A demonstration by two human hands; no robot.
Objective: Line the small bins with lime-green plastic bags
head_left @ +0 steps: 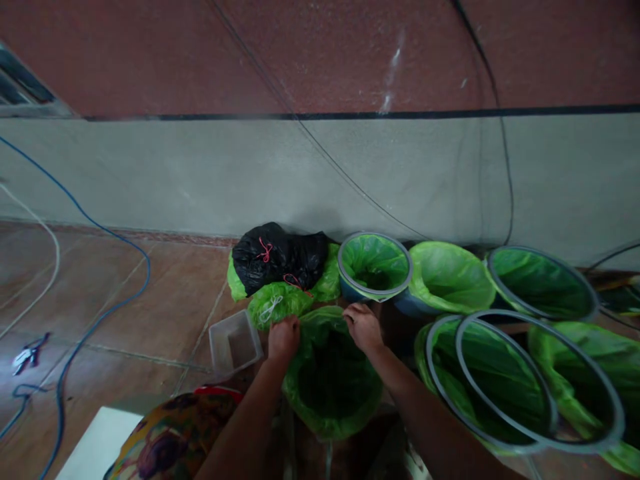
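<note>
Directly before me stands a bin lined with a green trash bag (336, 423), its mouth open and its inside dark. My left hand (284, 339) is closed on the bag's edge at the far left of the rim. At the far right of the same rim, my right hand (363, 327) pinches the bag's edge. The bag hangs over the rim on the near side and hides most of the bin. Just beyond my left hand lies a tied green bag (280, 303) with a white string.
Tied black bags (270, 257) lie against the wall. A clear plastic container (234, 343) is at left. Green-lined bins stand rightward, including one with a grey ring (375, 263). A loose grey ring (617, 407) overlaps another. A blue cable (147, 267) and keys (30, 355) lie on the floor.
</note>
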